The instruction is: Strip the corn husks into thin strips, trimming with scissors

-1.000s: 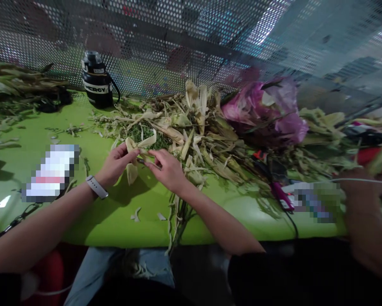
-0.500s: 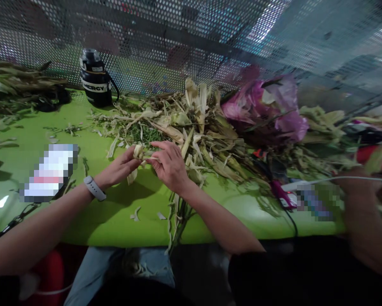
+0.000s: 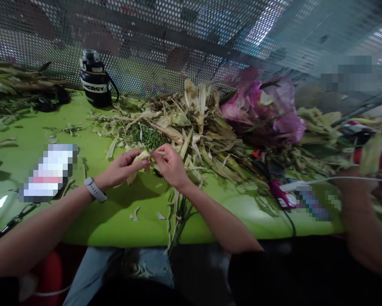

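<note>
We are looking down at a bright green surface (image 3: 120, 221) strewn with dried plant trimmings; near its middle, the left hand (image 3: 120, 170), wearing a pale wristband (image 3: 95, 189), and the right hand (image 3: 171, 166) are meeting fingertip to fingertip over a pale husk strip (image 3: 142, 157); both grips are closed on it, the left pinching its left part and the right pinching its right end; the strip is hanging just above the surface, at the near edge of a large heap of husks and stalks (image 3: 197, 127).

We are judging the step in hand to be the working of this one strip between the two hands; whether they are folding, twisting or peeling it, we cannot tell. Any further move is calling for a steady pinch on both ends, since the strip looks thin and brittle, and for holding it clear of the heap just behind.

At the far left, a black bottle (image 3: 97, 85) is standing against a perforated metal screen (image 3: 178, 38); right of the heap, a pink wrapped bundle (image 3: 264, 110) is lying; at the right edge, another person's arm (image 3: 359, 216) is resting by a white cable (image 3: 321, 180); small scraps (image 3: 135, 213) are lying on the surface nearer than the hands.
</note>
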`<state>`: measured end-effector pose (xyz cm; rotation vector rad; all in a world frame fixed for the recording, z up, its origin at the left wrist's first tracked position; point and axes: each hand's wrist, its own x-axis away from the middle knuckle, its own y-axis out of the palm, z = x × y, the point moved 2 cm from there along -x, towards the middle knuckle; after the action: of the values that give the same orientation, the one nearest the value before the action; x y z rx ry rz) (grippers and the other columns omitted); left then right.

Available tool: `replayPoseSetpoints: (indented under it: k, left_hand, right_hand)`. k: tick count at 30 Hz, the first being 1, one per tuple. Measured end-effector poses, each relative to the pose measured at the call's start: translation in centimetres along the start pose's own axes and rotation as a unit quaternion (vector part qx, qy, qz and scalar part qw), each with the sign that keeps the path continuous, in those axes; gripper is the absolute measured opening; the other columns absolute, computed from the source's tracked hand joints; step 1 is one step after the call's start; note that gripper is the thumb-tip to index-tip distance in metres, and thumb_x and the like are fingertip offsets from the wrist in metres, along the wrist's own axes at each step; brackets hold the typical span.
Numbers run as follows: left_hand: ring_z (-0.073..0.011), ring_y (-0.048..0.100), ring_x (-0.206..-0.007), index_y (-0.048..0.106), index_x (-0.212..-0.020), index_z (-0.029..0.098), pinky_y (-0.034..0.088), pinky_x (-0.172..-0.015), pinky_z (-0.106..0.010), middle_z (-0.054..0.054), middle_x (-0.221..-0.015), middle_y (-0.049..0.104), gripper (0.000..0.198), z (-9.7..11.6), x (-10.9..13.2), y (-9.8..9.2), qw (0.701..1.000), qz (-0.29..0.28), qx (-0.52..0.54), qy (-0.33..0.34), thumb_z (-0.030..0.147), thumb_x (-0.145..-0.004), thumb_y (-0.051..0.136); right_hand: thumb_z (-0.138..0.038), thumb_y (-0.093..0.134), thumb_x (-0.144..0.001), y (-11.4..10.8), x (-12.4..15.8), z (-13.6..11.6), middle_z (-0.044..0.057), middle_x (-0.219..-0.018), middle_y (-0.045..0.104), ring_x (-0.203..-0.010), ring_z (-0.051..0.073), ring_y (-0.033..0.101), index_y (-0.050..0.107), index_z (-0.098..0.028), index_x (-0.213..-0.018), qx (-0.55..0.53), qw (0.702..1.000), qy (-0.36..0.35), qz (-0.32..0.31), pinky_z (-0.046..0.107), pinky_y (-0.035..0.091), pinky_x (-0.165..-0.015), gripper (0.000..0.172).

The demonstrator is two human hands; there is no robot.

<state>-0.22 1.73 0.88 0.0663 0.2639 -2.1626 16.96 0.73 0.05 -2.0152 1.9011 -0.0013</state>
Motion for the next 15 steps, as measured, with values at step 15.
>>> replayPoseSetpoints:
  k: [15]
  left_hand:
    - [-0.0063, 0.036, -0.056, 0.064, -0.091, 0.015, 0.029, -0.052, -0.021, 0.003, -0.068, 0.044, 0.029, -1.5, -0.6, -0.6, 0.980, 0.022, 0.156, -0.118, 0.041, -0.081, 0.071]
  right_hand:
    - [-0.041, 0.075, -0.078, -1.1, -0.2, -0.8, 0.001, -0.089, 0.064, -0.070, 0.010, 0.060, 0.070, -0.024, -0.096, -0.161, 0.986, -0.034, -0.033, 0.027, 0.054, -0.065, 0.025]
